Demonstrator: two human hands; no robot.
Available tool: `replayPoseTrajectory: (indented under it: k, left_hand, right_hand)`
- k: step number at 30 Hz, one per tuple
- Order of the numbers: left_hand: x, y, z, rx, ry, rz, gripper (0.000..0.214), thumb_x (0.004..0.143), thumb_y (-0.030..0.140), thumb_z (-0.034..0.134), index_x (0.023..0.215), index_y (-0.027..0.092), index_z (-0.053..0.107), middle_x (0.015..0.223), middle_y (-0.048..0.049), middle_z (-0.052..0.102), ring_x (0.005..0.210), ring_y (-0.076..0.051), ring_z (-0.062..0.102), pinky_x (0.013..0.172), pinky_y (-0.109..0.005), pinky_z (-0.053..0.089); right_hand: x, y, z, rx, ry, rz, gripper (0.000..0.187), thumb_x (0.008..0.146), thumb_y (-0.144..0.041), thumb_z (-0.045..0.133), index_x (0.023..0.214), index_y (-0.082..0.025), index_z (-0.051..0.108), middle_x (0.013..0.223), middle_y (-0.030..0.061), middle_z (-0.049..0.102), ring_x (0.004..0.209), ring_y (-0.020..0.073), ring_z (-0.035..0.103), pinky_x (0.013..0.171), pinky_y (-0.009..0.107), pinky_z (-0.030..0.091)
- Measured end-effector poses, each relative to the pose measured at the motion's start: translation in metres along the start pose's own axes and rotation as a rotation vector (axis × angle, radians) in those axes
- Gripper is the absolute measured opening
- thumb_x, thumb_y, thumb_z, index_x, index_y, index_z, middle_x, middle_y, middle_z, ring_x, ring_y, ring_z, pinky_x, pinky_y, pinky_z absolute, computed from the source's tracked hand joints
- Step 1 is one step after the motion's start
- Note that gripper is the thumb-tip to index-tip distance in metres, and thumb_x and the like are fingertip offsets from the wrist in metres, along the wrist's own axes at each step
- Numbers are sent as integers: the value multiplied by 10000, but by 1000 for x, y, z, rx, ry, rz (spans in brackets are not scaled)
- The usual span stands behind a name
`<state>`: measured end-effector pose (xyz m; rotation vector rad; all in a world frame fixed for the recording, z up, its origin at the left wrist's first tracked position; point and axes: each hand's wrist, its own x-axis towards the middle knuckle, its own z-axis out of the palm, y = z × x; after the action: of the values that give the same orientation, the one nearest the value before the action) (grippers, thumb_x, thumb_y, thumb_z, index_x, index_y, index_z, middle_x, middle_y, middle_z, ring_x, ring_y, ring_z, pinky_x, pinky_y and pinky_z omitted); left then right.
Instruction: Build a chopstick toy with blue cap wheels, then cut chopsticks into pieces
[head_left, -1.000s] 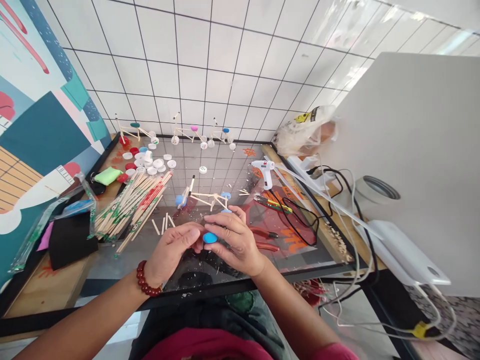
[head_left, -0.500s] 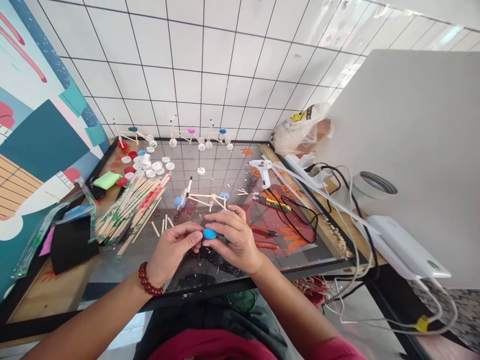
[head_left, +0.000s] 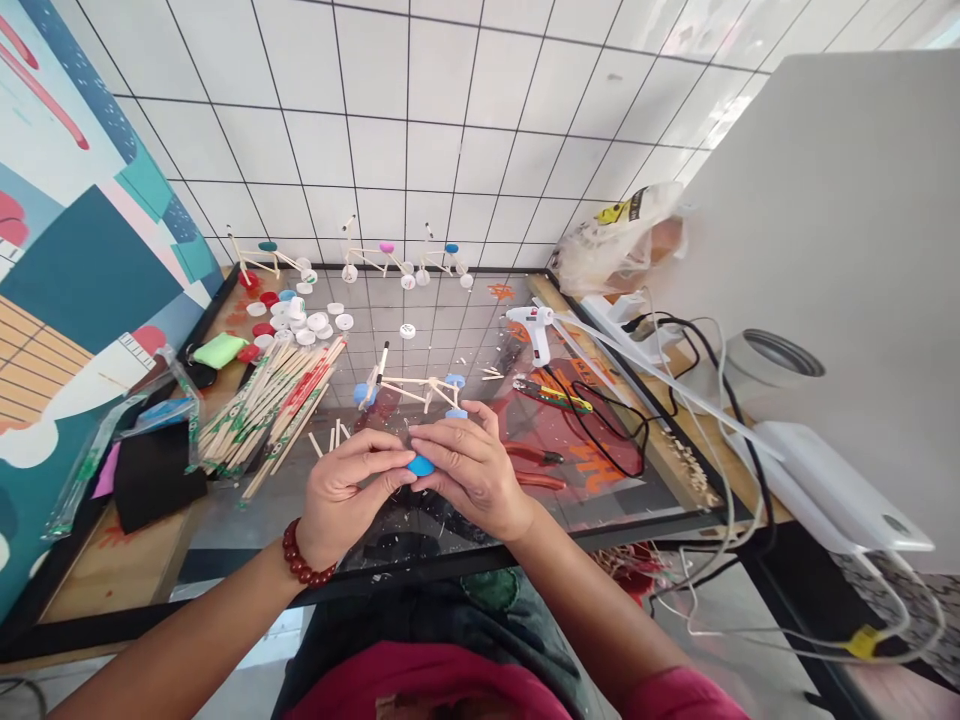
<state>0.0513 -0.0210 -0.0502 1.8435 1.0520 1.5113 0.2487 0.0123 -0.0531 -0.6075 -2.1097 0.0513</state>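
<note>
Between my hands is a small blue oval piece, smooth and like soft clay, partly covered by fingertips. My left hand, with a beaded bracelet at the wrist, pinches its left side. The fingers and thumb of my right hand close on it from the right. Just beyond them stands a small tricycle model made of sticks, with blue bottle-cap wheels and a black-tipped upright stick. No seat piece shows on it. My right fingertips are close to its nearest rear wheel; whether they touch it I cannot tell.
Finished stick models line the back edge. Bottle caps and wrapped chopsticks lie left. At right are a glue gun, a cutter, red-handled pliers and cables. A black sheet lies front left.
My left thumb and fingertips have come onto the blue piece, covering more of it. The camera view has shifted slightly; the models and tools stay where they were.
</note>
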Motion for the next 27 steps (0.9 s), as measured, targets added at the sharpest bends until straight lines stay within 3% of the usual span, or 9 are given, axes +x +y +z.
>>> replayPoseTrajectory:
  k: [5, 13, 20, 27]
  left_hand:
    - [1, 2, 0, 6, 6, 6, 189, 798, 126, 763, 886, 286, 815, 863, -10, 758, 758, -139, 700, 669, -227, 580]
    - [1, -4, -1, -100, 71, -141, 106, 780, 229, 797, 878, 264, 820, 894, -35, 763, 817, -163, 704, 699, -243, 595]
    - [0, -6, 4, -435, -54, -468, 164, 781, 317, 797, 917, 227, 814, 913, -46, 744, 596, -109, 617, 531, -233, 540]
    - [1, -2, 5, -398, -61, -497, 141, 765, 298, 803, 861, 196, 791, 818, -27, 701, 633, -111, 581, 548, -215, 493]
  right_hand:
    - [0, 0, 1, 16, -8, -1, 337, 950, -411, 627, 1245, -248, 647, 1133, 64, 764, 1026, 186, 691, 1167, 486, 291]
    - [-1, 2, 1, 7, 3, 39, 356, 921, -439, 664, 1235, -272, 660, 1131, 58, 763, 1018, 187, 695, 1149, 473, 319]
    - [-1, 2, 3, -24, 21, 32, 277, 934, -411, 661, 1161, -253, 679, 1127, 60, 764, 1016, 190, 697, 1154, 483, 293]
    - [2, -2, 3, 2, 36, 9, 225, 891, -302, 726, 1093, -223, 666, 1112, 58, 764, 1010, 183, 695, 1145, 475, 299]
